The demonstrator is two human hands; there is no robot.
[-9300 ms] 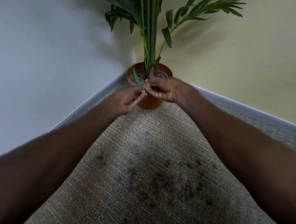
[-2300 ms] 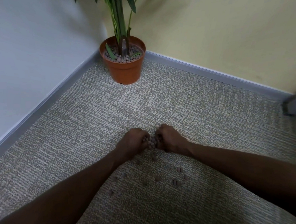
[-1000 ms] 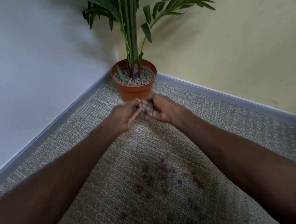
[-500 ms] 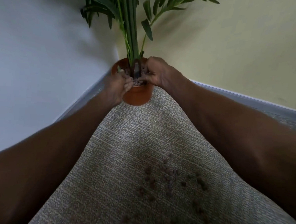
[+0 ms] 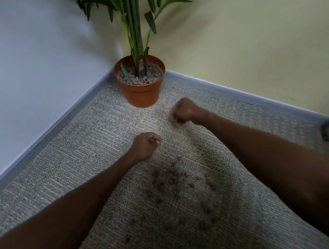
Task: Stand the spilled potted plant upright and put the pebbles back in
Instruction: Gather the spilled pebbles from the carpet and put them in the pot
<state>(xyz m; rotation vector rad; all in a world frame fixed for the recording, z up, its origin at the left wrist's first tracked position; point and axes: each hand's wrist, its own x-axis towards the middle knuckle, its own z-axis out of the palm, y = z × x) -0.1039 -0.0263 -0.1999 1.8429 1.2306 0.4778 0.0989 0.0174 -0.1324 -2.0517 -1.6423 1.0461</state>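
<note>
Two bare hands in my feed right now, both curled into loose fists above the grey-beige woven carpet (image 5: 84,158), neither one visibly holding anything. My left hand (image 5: 145,145) has the fingers folded in with the thumb laid across the top; it's well apart from my right hand (image 5: 182,110), which sits further out and over to the right. The right one is a bit motion-blurred, so I honestly can't tell if a pebble or two is tucked inside that fist.

Just ahead of the right hand and slightly to its left is the round terracotta-orange plastic plant pot (image 5: 140,92), standing upright in the corner where the pale grey wall (image 5: 39,49) meets the yellow wall (image 5: 251,43). Tall green palm-like stems with narrow leaves (image 5: 134,20) rise straight out of it. The pot's top is covered by a layer of small pinkish-grey clay pebbles (image 5: 130,79) around the stem base.

Behind both hands, closer to me, a scatter of small brown-grey round pebbles lying loose on the carpet (image 5: 175,178) sits between my two forearms, mostly in shadow. They spread from just behind the left hand back toward my right elbow. A grey skirting board (image 5: 238,95) runs along the walls past the right hand.
</note>
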